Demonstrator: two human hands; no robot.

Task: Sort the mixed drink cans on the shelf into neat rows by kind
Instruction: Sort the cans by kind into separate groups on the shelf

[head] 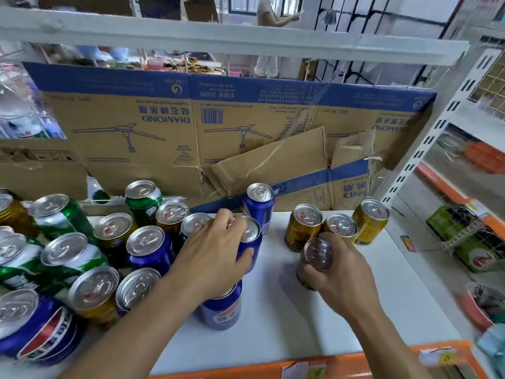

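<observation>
Right hand [338, 272]: fingers wrapped round a gold can [317, 254]; can upright, image blurred.
Gold group [341, 227]: three upright cans just beyond the right knuckles; contact with the held can cannot be told.
Left hand [216, 250]: thumb and fingers curled round a blue can [251, 233], upright on the shelf [287, 318].
Rear blue can [260, 203]: directly behind the left grip, just beside it.
Judgement: the right hand is the nearer to the gold group; a short forward set-down would likely extend that row.
</observation>
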